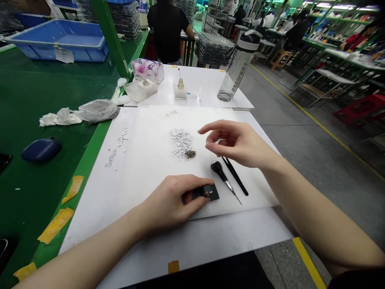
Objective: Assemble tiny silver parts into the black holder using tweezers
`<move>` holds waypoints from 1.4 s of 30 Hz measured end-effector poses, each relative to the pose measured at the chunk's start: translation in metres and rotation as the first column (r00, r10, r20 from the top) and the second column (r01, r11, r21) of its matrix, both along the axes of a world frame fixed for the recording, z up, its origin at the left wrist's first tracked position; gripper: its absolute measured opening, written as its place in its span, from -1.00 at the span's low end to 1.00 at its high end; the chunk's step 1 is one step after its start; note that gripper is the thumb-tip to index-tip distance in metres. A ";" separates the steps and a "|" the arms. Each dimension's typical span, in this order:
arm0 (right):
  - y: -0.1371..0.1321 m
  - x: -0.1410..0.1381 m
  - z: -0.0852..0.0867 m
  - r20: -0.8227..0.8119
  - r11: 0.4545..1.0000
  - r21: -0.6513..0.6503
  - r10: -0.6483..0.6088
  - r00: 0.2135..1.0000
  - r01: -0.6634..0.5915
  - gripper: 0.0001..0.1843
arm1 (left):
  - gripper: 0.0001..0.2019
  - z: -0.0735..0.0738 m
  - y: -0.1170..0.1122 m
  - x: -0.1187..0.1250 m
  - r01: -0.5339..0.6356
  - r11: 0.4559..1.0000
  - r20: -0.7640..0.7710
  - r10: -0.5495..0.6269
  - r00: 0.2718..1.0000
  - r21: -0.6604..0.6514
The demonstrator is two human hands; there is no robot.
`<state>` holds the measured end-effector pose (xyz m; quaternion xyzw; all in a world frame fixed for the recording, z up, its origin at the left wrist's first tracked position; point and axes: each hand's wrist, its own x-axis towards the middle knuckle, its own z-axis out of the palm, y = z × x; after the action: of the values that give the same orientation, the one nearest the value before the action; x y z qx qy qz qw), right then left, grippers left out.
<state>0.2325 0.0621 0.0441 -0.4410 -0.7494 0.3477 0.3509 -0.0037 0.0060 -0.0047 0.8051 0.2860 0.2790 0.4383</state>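
My left hand (177, 196) grips a small black block-like fixture (213, 192) on the white sheet, with a small shiny part on its top; the fingers hide its left side. My right hand (233, 142) hovers over the sheet, thumb and index finger apart, nothing visible between them. Below it lie black tweezers (237, 178), their tips partly hidden by the hand. Beside them is a screwdriver (221, 172) with a black handle and thin shaft, pointing toward me. Left of my right hand are a pile of small silvery parts (179, 140) and a pile of tiny brownish pieces (190, 154).
A clear bottle (236, 74) stands at the back right. Behind the sheet are a small bottle in a clear holder (180, 90) and a floral tissue box (148, 70). More silvery parts (122, 137) lie left. A blue bin (63, 40) rests on the green bench.
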 end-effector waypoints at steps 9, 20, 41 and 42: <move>-0.032 0.010 -0.022 -0.330 0.921 -0.301 0.141 0.933 -0.246 -0.83 | -0.69 0.001 0.000 -0.001 -0.169 0.985 -0.029 0.169 0.985 -0.024; -0.038 0.008 -0.022 0.010 0.927 0.175 0.334 0.942 -0.331 -0.83 | -0.76 0.004 0.001 0.000 -0.164 0.985 -0.075 0.160 0.984 -0.053; -0.048 -0.003 -0.024 -0.091 0.941 0.222 0.280 0.956 -0.254 -0.64 | -0.90 0.011 0.002 0.001 -0.113 0.993 -0.129 0.109 0.986 -0.025; -0.048 -0.003 -0.023 -0.096 0.947 0.199 0.275 0.957 -0.252 -0.66 | -0.90 0.009 0.002 0.001 -0.112 0.994 -0.117 0.109 0.987 -0.015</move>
<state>0.2293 0.0139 0.0207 -0.2802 -0.8076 0.3470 0.3859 -0.0025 0.0082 0.0044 0.7981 0.3583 0.2524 0.4135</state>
